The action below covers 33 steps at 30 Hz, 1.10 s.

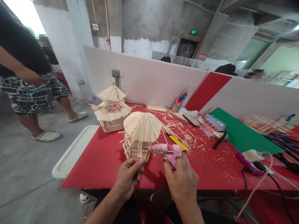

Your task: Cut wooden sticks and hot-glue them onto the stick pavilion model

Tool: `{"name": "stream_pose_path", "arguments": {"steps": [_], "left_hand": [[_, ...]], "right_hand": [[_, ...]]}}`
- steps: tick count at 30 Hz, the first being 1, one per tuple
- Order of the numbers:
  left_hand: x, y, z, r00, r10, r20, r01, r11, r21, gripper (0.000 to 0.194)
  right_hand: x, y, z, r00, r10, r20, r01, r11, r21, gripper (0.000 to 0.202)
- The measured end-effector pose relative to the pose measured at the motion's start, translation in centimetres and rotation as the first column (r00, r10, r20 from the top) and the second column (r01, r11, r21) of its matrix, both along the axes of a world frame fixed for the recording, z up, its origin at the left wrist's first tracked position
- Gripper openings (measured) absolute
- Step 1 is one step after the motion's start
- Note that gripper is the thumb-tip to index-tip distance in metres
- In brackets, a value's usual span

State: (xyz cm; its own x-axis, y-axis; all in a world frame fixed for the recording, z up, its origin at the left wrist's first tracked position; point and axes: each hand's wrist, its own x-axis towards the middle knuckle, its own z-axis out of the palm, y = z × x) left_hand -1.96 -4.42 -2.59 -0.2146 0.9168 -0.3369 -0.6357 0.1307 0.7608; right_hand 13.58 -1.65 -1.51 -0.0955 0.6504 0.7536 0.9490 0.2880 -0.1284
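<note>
A small pavilion of thin wooden sticks (143,127) with a round sloping roof stands near the front of the red table. My left hand (130,175) pinches the lower ends of a few light sticks (139,151) in front of the pavilion's wall. My right hand (182,177) is wrapped round the handle of a pink glue gun (164,149). The gun's nozzle points left and reaches the sticks below the roof; whether it touches them is unclear. A small orange light glows on the gun.
A taller two-tiered stick pavilion (112,109) stands behind left. Loose sticks, a yellow cutter (177,142), a pen holder (176,105), a green board (249,133) and a power strip with cables (249,165) lie rightward. A person (30,68) is at the left.
</note>
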Motion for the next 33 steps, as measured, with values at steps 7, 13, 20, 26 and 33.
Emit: {"name": "stream_pose_path", "arguments": {"steps": [7, 13, 20, 26, 33], "left_hand": [[0.1, 0.3, 0.1, 1.0, -0.004, -0.002, 0.004, 1.0, -0.019, 0.039], [0.1, 0.4, -0.1, 1.0, -0.013, -0.022, 0.013, 1.0, -0.009, 0.038], [0.3, 0.6, 0.4, 1.0, 0.022, 0.002, -0.022, 0.999, -0.032, 0.038], [0.4, 0.8, 0.8, 1.0, 0.014, -0.021, -0.015, 0.998, -0.061, 0.038], [0.6, 0.9, 1.0, 0.998, 0.038, -0.041, -0.039, 0.999, -0.031, 0.036]], "right_hand": [[-0.5, 0.3, 0.2, 0.999, -0.032, -0.021, 0.033, 0.998, 0.047, 0.03], [-1.3, 0.7, -0.3, 0.998, -0.037, -0.042, 0.041, 0.994, 0.105, 0.031], [-1.3, 0.7, -0.4, 0.999, -0.037, -0.024, 0.04, 0.991, 0.124, 0.028], [-1.0, 0.4, -0.6, 0.997, -0.059, -0.045, 0.063, 0.992, 0.106, 0.025], [-0.6, 0.5, -0.9, 0.996, -0.063, -0.058, 0.071, 0.985, 0.159, 0.023]]}}
